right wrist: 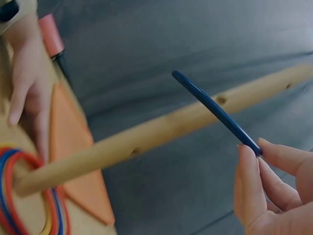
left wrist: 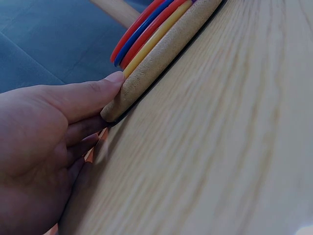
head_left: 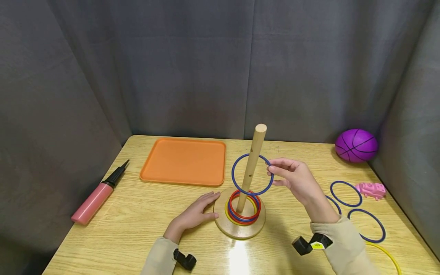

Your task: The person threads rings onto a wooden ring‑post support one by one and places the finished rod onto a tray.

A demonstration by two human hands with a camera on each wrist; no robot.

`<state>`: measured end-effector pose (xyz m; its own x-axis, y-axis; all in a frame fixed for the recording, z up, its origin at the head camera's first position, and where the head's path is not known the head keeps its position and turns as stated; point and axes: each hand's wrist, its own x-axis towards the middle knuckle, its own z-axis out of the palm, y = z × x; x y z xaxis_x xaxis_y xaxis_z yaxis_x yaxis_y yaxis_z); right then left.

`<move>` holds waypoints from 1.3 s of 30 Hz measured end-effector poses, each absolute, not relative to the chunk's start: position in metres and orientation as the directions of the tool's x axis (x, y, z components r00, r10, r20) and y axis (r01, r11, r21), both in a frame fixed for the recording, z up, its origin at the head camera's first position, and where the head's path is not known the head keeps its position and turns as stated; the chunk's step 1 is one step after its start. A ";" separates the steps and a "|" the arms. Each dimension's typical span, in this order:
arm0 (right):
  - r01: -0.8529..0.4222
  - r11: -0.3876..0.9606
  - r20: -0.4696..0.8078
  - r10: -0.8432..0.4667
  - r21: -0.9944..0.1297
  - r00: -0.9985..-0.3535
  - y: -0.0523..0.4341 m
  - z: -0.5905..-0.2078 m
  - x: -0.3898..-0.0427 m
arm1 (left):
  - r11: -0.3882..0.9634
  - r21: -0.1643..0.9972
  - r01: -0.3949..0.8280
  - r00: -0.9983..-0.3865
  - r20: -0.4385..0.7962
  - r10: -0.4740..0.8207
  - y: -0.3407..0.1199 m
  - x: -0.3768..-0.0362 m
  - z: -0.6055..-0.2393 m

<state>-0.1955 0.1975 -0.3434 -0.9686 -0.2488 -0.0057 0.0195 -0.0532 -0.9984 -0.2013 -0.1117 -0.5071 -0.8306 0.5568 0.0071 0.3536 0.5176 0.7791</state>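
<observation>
Blue ring (head_left: 252, 174) already round the upright peg (head_left: 252, 164), pinched by right hand (head_left: 298, 182); left hand (head_left: 196, 214) spread flat against base (head_left: 225, 225).

Glossy wooden table (head_left: 137, 229), matt wooden peg (head_left: 252, 160), smooth plastic ring (head_left: 252, 175)

Peg stand (head_left: 229, 226) at table (head_left: 137, 221) centre front, stacked rings (head_left: 244, 208) on its base around the peg (head_left: 252, 162). Tray (head_left: 183, 161) behind-left; pump (head_left: 97, 194) far left. Ball (head_left: 356, 145) at rear right corner; toy (head_left: 371, 189) and loose rings (head_left: 345, 194) right of stand.
</observation>
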 end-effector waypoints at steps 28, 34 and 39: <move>0.138 0.242 -0.209 -0.295 -0.960 -0.932 0.191 -0.447 -0.221 | 0.513 0.781 0.356 -0.828 0.008 0.561 -0.111 -0.201 -0.507; 0.093 0.326 -0.182 -0.253 -0.941 -0.950 0.187 -0.453 -0.221 | 0.516 0.781 0.351 -0.828 0.001 0.561 -0.112 -0.200 -0.506; 0.063 0.398 -0.157 -0.209 -0.915 -0.965 0.183 -0.457 -0.222 | 0.514 0.783 0.350 -0.827 0.001 0.562 -0.112 -0.201 -0.506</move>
